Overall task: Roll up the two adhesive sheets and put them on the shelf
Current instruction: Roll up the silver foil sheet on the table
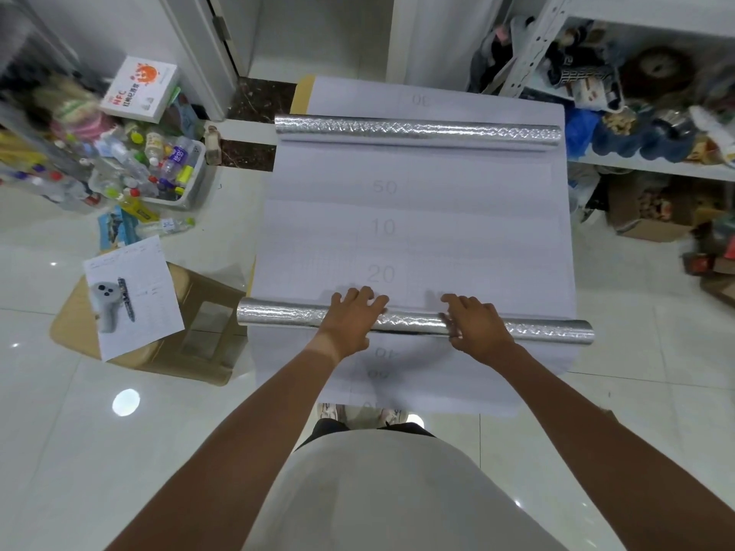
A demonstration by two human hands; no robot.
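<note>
both hands on the near roll, which lies across the sheet on the floor.

the near roll's long axis runs left to right, ends pointing at the box side and the shelf side. left hand and right hand rest palm-down on its middle, fingers spread and flat over the top, tips on the white sheet beyond, not clenched. the far roll lies parallel, well apart, by the shelf.

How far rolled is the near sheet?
Partly rolled: near sheet still lies flat beyond the silver roll under both hands.
</note>
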